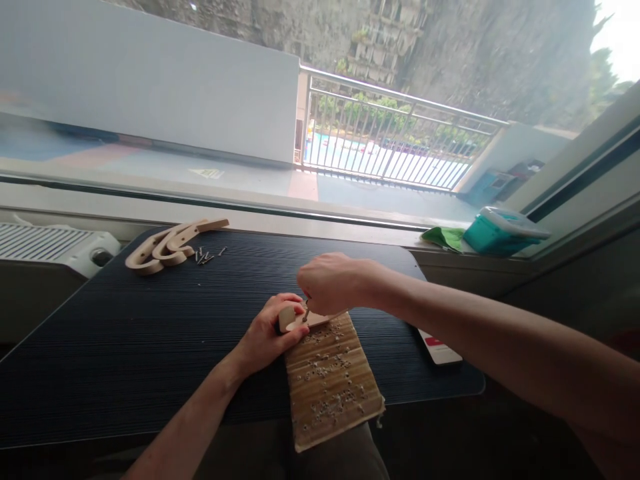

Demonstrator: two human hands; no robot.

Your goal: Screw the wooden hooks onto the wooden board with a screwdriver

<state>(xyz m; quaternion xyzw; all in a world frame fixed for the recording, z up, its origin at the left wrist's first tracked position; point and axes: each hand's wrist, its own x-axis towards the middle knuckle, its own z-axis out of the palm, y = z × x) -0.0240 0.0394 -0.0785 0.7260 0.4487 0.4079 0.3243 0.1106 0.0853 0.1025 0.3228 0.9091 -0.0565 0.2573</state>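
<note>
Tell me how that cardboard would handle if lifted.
The cardboard is probably light, being thin and ridged. It likely holds fairly stiff: it juts past the table edge without visible sagging, though the leg below may support it. Its holes and frayed corner suggest it could shed bits.

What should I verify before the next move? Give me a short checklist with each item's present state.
1. Left hand steadying the wooden piece, thumb and fingers around its end: ok.
2. What the right hand grips above it: cannot tell, the curled fingers hide it.
3. Cardboard under the wooden piece: ok.
4. Cardboard wholly on the table: not ok, its near end juts past the edge.
5. Loose metal fasteners apart from both hands: ok, beside the curved wooden parts.
</note>
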